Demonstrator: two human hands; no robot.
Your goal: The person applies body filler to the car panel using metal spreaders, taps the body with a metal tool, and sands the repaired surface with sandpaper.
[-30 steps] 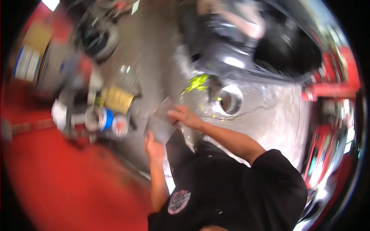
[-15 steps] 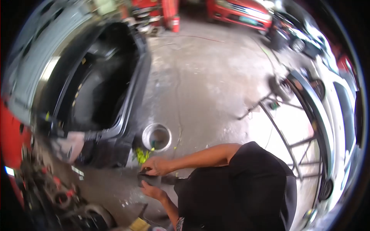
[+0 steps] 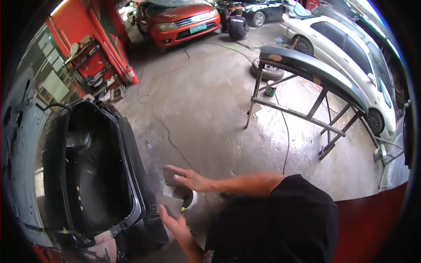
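Note:
My right hand [image 3: 195, 180] holds a small dark grey piece of sandpaper [image 3: 171, 176] between thumb and fingers. Below it, my left hand [image 3: 174, 223] grips another grey piece of sandpaper [image 3: 170, 205] by its lower edge, thumb on top. The two pieces are apart. Under and between them shows a pale bucket [image 3: 193, 200], partly covered by the sandpaper and my hands. Close by on the left is the black rear edge of a car body [image 3: 136, 175] with its boot open.
A bumper [image 3: 311, 68] rests on a metal stand [image 3: 302, 115], with a wheel [image 3: 267, 70] and a green can [image 3: 271, 90] nearby. A red car [image 3: 180, 24], a white car [image 3: 342, 39] and a crouching person [image 3: 238, 28] are farther back. Cables cross the floor.
My hands have moved apart, each with a piece of sandpaper; before, they were together at one dark sheet. The view has swung, bringing the red car and bumper stand into fuller view.

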